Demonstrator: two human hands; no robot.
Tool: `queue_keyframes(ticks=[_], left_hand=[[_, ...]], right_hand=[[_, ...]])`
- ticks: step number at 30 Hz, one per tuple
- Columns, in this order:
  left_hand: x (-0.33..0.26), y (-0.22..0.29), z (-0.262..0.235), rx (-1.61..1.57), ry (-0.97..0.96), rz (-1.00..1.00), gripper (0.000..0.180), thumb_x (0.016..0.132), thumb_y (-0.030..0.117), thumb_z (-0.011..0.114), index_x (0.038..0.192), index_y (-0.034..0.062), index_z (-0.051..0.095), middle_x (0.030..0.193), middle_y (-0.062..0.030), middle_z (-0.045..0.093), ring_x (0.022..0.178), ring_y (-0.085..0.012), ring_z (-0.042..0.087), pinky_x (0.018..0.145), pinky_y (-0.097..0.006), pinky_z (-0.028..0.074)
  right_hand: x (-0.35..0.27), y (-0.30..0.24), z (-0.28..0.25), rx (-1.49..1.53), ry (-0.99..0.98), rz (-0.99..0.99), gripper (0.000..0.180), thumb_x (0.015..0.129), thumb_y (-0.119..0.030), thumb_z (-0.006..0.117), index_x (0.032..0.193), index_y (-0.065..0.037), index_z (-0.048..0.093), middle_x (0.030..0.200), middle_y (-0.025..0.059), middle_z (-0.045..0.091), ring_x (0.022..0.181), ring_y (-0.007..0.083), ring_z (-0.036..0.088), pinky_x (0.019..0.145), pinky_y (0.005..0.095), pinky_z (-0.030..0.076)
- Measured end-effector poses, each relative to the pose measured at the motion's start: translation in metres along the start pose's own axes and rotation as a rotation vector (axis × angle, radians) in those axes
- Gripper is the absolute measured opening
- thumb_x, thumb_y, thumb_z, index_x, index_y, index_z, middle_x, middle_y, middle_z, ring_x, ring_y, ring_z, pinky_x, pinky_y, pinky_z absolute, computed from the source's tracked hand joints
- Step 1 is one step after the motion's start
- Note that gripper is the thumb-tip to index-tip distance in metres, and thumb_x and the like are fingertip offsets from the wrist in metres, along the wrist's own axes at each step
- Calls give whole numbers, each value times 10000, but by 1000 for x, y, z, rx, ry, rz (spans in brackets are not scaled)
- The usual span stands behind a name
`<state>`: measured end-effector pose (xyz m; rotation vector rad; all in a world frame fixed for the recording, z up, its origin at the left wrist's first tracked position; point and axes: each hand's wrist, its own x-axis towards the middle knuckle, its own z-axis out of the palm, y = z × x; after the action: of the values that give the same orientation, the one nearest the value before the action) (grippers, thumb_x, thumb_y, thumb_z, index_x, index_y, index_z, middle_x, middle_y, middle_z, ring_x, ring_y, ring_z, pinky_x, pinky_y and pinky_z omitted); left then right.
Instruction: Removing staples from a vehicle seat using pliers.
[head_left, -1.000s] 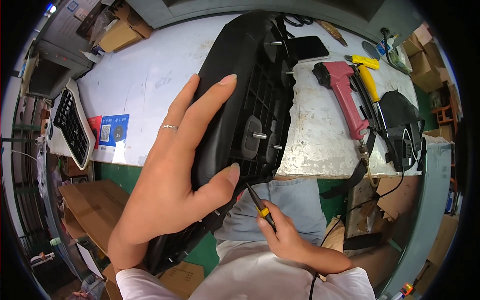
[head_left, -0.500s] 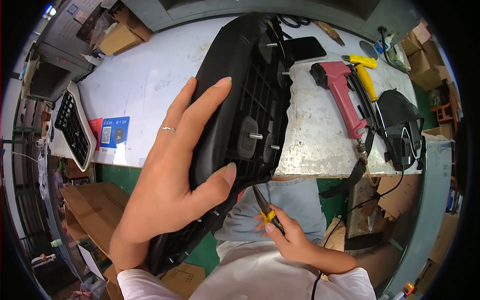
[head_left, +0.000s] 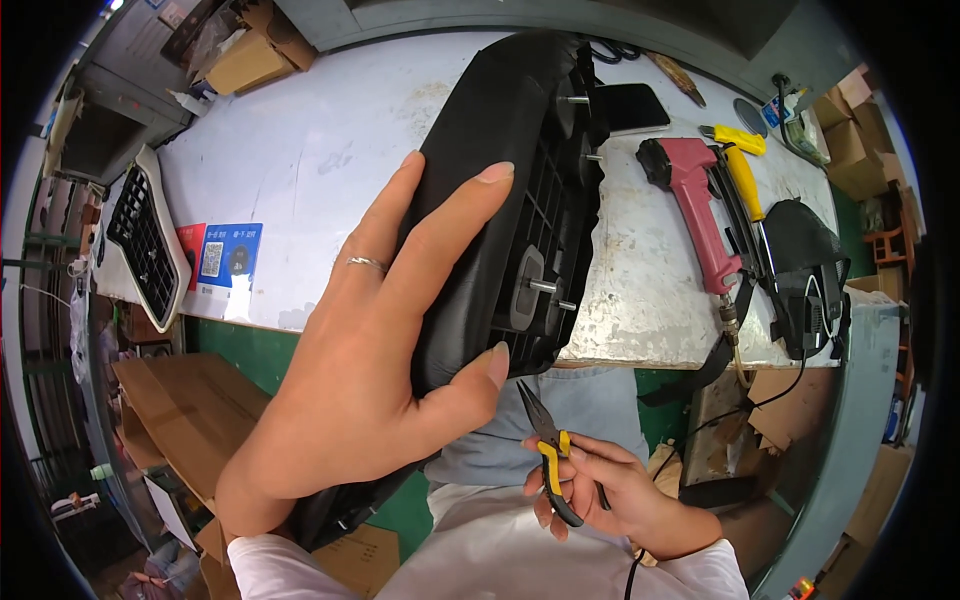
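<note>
A long black leather-covered cushion (head_left: 470,150) stands tilted at the table's front edge. Its back is a black plastic grid with several metal studs sticking out to the right. My left hand (head_left: 380,330) grips the cushion's lower part, fingers over the smooth cover and thumb by its edge. Below that edge, my right hand (head_left: 610,490) holds needle-nose pliers (head_left: 548,440) with yellow and black handles. The pliers' jaws point up toward the cushion's lower edge, apart from the thumb. My left hand and arm hide part of the cushion's lower end.
Right on the table (head_left: 330,170) lie a pink air stapler (head_left: 697,200), a yellow-handled screwdriver (head_left: 744,185), a yellow cutter knife (head_left: 738,138) and a black mesh pouch (head_left: 800,260). A phone (head_left: 632,107) lies behind the cushion. At left sits a white-framed grid panel (head_left: 150,240); cardboard (head_left: 190,410) stands below.
The cushion and my left hand have shifted right, and the cushion has turned so less of its grid shows. In my right hand the pliers have swung round, with their handles now spread.
</note>
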<state>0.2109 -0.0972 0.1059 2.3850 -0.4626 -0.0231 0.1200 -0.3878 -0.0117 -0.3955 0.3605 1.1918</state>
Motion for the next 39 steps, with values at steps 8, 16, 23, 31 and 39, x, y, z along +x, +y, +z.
queue_keyframes(ticks=[8, 16, 23, 31, 39], left_hand=[[1, -3, -1, 20, 5, 41, 845, 780, 246, 659, 1547, -5, 409, 1609, -183, 426, 1559, -414, 253, 1243, -459, 223], [-1, -1, -1, 12, 7, 7, 852, 765, 226, 660, 1546, -9, 410, 1606, -184, 430, 1559, -412, 253, 1243, -458, 221], [-1, -1, -1, 10, 14, 8, 852, 770, 235, 647, 1547, -18, 406, 1606, -188, 427, 1562, -401, 251, 1249, -452, 203], [-1, -3, 3, -15, 25, -10, 866, 778, 270, 635, 1557, -25, 397, 1622, -196, 401, 1575, -374, 234, 1253, -452, 189], [-2, -2, 4, 24, 6, -10, 898, 781, 315, 647, 1567, -29, 382, 1624, -254, 366, 1577, -372, 234, 1246, -447, 199]], right_hand=[[5, 9, 7, -235, -39, 59, 476, 1139, -220, 383, 1561, -8, 324, 1304, 238, 611, 1038, 342, 687, 798, 429, 600], [22, 10, -2, -185, -41, -83, 462, 1145, -214, 332, 1561, -13, 323, 1327, 249, 599, 1072, 378, 686, 842, 460, 606], [31, 6, -1, -156, -54, -69, 518, 1129, -221, 338, 1583, 19, 265, 1375, 314, 560, 1148, 471, 661, 874, 533, 600], [26, 7, 10, -279, 85, -30, 470, 1141, -237, 389, 1564, -44, 318, 1430, 232, 551, 1215, 351, 644, 935, 477, 596], [26, 19, 11, -428, 170, -131, 492, 1129, -223, 457, 1558, -24, 322, 1403, 151, 576, 1112, 183, 627, 821, 311, 548]])
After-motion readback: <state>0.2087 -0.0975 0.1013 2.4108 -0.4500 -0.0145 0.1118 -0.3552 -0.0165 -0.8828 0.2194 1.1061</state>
